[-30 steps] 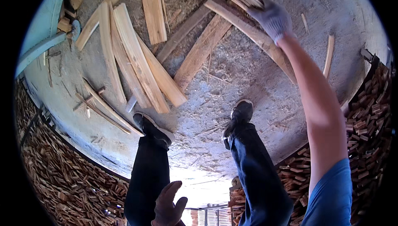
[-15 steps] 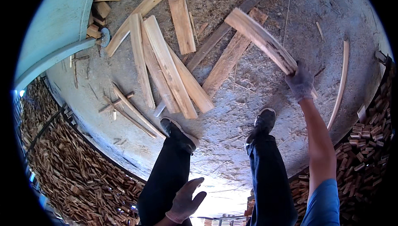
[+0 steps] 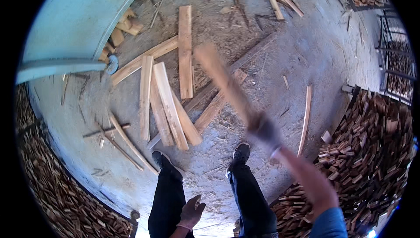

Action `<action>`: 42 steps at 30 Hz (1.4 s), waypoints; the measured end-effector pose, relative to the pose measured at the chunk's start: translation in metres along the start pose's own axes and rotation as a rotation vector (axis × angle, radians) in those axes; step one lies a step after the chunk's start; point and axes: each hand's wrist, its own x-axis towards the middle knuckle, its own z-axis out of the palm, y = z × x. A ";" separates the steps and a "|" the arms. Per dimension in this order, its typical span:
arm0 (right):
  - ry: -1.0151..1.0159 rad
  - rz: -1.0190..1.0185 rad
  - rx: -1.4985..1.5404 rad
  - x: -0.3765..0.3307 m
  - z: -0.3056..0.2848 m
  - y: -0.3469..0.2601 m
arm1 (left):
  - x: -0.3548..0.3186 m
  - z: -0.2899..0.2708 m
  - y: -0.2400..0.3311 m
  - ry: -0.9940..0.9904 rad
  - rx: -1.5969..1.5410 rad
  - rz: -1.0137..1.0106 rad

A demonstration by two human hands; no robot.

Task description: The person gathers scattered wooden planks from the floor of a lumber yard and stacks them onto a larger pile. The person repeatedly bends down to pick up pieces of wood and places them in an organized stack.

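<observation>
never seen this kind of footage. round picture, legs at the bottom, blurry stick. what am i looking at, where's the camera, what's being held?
The camera is a wide fisheye worn on a person's head, looking down, so the picture is round and straight edges bend near the rim. No robot here: the legs and shoes are the wearer's own.

The right hand, gloved, grips one end of a long wooden plank; both are blurred by motion. The left hand, also gloved, hangs open and empty by the left leg.

On the dusty concrete floor lie loose planks and thinner wood strips. Stacks of small cut wood pieces line the right and left edges. The pale blue curved shape at upper left is some large object; I cannot tell what.
</observation>
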 end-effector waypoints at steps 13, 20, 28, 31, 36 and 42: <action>-0.307 -0.388 0.122 0.078 0.172 -0.112 | 0.232 -0.207 0.011 0.468 0.146 0.172; -0.181 -0.266 -0.048 0.095 0.264 -0.201 | 0.385 -0.265 0.000 0.557 0.093 0.248; -0.409 -0.684 -0.111 0.131 0.285 -0.172 | 0.366 -0.257 0.045 0.051 -0.327 0.212; -0.675 -0.288 0.375 0.082 0.266 -0.201 | 0.335 -0.266 0.016 -0.101 -0.598 0.071; -0.620 -0.622 0.160 0.062 0.279 -0.191 | 0.285 -0.206 -0.021 -0.063 -1.163 0.085; 0.305 -0.386 -0.059 0.158 0.235 -0.203 | 0.297 -0.150 -0.042 0.428 -1.121 0.044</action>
